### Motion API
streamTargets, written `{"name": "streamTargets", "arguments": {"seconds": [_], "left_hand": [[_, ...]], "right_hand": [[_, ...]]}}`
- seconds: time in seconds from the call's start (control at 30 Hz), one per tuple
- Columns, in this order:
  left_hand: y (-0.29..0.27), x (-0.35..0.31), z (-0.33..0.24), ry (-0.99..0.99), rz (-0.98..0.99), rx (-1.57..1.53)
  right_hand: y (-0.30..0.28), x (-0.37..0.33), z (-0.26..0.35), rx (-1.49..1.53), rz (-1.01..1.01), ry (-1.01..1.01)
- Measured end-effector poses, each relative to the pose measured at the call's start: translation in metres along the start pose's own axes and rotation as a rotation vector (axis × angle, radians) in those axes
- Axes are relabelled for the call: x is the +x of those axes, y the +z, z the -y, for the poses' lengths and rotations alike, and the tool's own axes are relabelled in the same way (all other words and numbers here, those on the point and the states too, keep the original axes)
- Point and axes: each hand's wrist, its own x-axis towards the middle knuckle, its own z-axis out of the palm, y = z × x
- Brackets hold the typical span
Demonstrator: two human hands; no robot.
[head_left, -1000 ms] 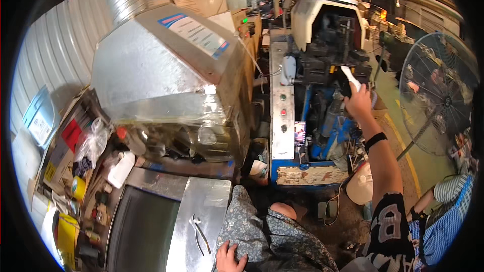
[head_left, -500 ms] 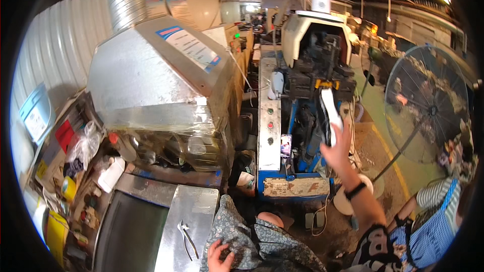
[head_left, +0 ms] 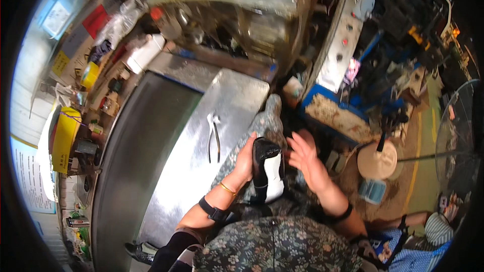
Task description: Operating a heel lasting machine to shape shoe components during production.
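My left hand (head_left: 246, 158) grips a black shoe upper (head_left: 261, 150) with a white sole-shaped board (head_left: 273, 177) on its underside, held above my lap. My right hand (head_left: 306, 160) is just to the right of it, fingers spread and holding nothing. On the bare metal tabletop (head_left: 164, 186) to the left lies a pair of metal pincers (head_left: 214, 133), handles toward me. A second black shoe piece with a pale underside (head_left: 142, 253) rests at the table's near end, partly hidden by my left arm.
A dark conveyor belt (head_left: 146, 126) runs left of the tabletop. Beyond it is a cluttered shelf with yellow tape (head_left: 90, 74) and a white container (head_left: 145, 54). A blue-framed machine (head_left: 348, 113) stands ahead right, near a round stool (head_left: 377, 160). Another person's striped sleeve (head_left: 437, 231) is at right.
The view has swung down and left. My right hand has come back from the machine, and the shoe upper is now in my left hand, which was earlier on my lap.
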Motion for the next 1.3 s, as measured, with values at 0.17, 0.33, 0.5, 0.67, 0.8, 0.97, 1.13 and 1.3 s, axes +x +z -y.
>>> {"name": "streamTargets", "arguments": {"seconds": [0.17,0.33,0.5,0.67,0.8,0.97,1.13,1.3], "left_hand": [[-0.010,0.009,0.024,0.108,0.060,0.060],[-0.005,0.006,0.024,0.081,0.068,0.070],[-0.012,0.009,0.026,0.073,0.122,0.012],[-0.013,0.015,0.036,0.177,0.038,0.247],[0.019,-0.039,0.035,0.586,0.264,1.126],[0.010,-0.063,0.037,0.794,0.855,0.770],[-0.082,-0.067,-0.023,0.556,0.277,0.771],[-0.206,-0.114,-0.019,0.530,-0.561,0.463]], "right_hand": [[0.034,0.025,-0.005,-0.328,-0.025,-0.058],[0.052,0.031,-0.019,-0.643,-0.238,-0.018],[0.056,0.029,-0.034,-0.469,-0.323,-0.159],[0.055,0.026,-0.012,-0.388,-0.258,-0.102],[-0.004,-0.007,0.045,-0.132,0.174,0.008],[-0.037,-0.071,0.063,-0.303,0.024,0.549],[-0.070,-0.098,0.037,-0.146,-0.130,0.579],[-0.169,-0.029,-0.010,-1.193,-0.159,-0.434]]}}
